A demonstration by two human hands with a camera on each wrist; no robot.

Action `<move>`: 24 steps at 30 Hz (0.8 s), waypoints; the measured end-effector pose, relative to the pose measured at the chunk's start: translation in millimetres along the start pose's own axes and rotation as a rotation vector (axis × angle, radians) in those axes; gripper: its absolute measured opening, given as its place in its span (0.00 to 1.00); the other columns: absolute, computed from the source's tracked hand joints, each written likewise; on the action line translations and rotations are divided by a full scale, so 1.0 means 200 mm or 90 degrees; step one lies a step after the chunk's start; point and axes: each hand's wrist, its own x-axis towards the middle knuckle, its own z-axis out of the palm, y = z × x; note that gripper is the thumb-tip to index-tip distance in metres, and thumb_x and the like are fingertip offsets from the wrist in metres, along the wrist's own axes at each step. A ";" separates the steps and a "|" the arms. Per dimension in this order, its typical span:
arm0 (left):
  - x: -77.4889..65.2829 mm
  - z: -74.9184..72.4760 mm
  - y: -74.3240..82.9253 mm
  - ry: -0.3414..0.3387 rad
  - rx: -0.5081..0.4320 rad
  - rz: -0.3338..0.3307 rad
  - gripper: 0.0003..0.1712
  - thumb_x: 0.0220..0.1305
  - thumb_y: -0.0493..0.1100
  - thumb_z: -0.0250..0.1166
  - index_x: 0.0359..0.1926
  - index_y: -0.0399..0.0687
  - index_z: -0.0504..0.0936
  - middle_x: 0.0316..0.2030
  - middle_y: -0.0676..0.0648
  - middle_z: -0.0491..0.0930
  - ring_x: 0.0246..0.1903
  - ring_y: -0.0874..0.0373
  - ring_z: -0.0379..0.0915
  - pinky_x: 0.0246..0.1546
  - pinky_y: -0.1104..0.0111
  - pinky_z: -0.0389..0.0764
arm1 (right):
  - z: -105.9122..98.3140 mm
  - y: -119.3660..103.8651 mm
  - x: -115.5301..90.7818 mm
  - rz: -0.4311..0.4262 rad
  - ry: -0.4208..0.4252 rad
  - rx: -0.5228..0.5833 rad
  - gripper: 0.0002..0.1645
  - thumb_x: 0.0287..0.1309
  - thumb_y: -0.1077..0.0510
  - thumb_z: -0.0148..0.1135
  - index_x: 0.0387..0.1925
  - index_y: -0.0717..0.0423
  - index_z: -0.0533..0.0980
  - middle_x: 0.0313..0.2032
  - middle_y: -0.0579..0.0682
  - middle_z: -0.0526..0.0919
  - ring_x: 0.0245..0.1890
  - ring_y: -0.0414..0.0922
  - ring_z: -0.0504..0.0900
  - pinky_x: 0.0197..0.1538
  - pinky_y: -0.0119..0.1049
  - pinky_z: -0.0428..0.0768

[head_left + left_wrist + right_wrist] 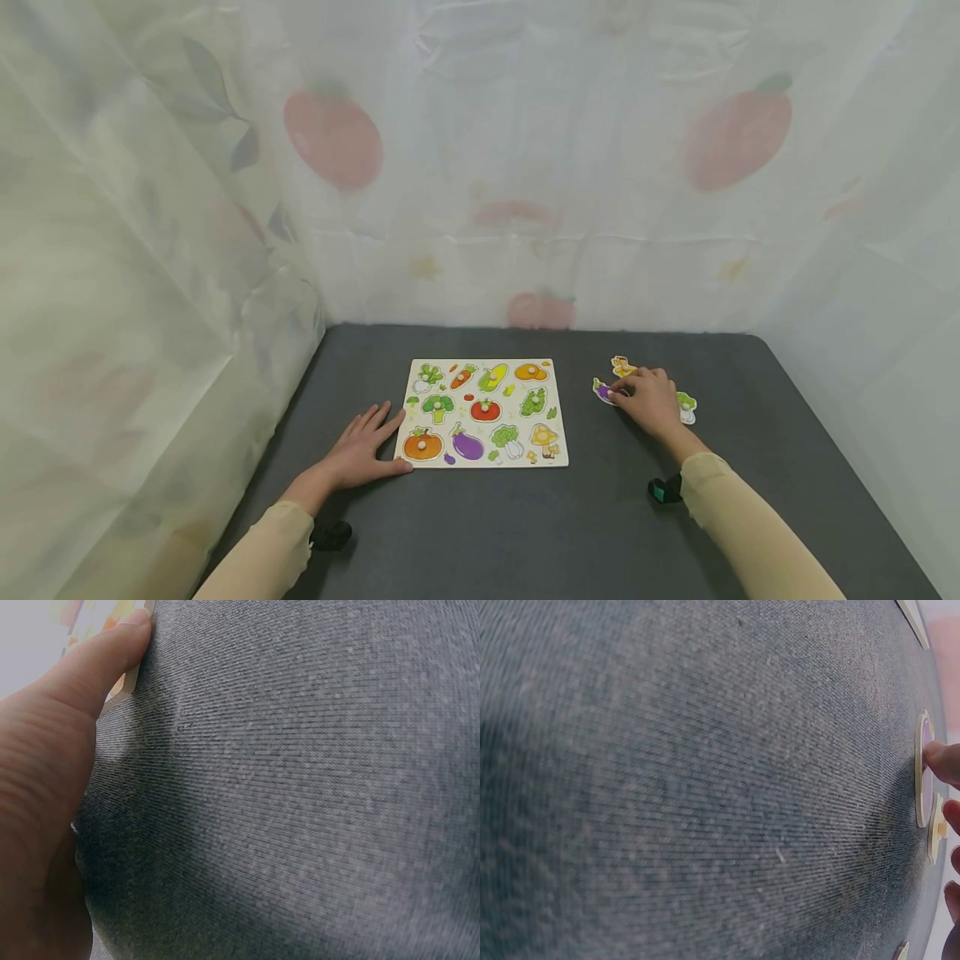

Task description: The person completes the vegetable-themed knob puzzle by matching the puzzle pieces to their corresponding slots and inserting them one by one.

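With fingers spread, my left hand (362,450) rests at the left edge of a white vegetable puzzle board (480,385). Its thumb (124,649) lies along the near left corner of the board in the left wrist view. Over to the right, my right hand (651,403) has thumb and fingertips on a loose purple eggplant puzzle piece (602,390). In the right wrist view the thumb presses at the face of that eggplant piece (923,780), which lies close over the table. Several knobbed pieces, such as a tomato (485,410) and a pumpkin (422,445), sit in the board.
Beyond the right hand lies a loose mushroom piece (621,366), and a leafy green vegetable piece (686,407) lies to its right, partly hidden. The dark grey table (517,533) is bounded by pale printed curtains (480,167) at the back and sides.
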 end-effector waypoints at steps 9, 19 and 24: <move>0.00 0.00 0.00 -0.007 0.010 -0.008 0.61 0.57 0.75 0.68 0.81 0.49 0.56 0.79 0.35 0.48 0.77 0.33 0.39 0.73 0.36 0.42 | 0.01 0.01 0.00 0.002 -0.006 -0.010 0.10 0.60 0.50 0.73 0.39 0.50 0.90 0.46 0.59 0.82 0.55 0.65 0.70 0.51 0.62 0.68; 0.00 0.00 -0.01 -0.010 0.013 -0.011 0.61 0.57 0.75 0.67 0.81 0.50 0.56 0.79 0.35 0.47 0.78 0.33 0.39 0.73 0.36 0.42 | 0.01 0.01 0.01 -0.002 -0.011 -0.006 0.10 0.61 0.50 0.73 0.39 0.51 0.90 0.44 0.57 0.82 0.54 0.65 0.70 0.52 0.63 0.68; 0.01 0.00 -0.01 -0.009 0.016 -0.011 0.62 0.57 0.76 0.67 0.81 0.49 0.56 0.79 0.35 0.48 0.77 0.33 0.39 0.73 0.36 0.42 | 0.01 0.01 0.01 -0.005 -0.013 -0.006 0.10 0.61 0.50 0.72 0.39 0.51 0.90 0.44 0.58 0.82 0.54 0.65 0.70 0.53 0.64 0.67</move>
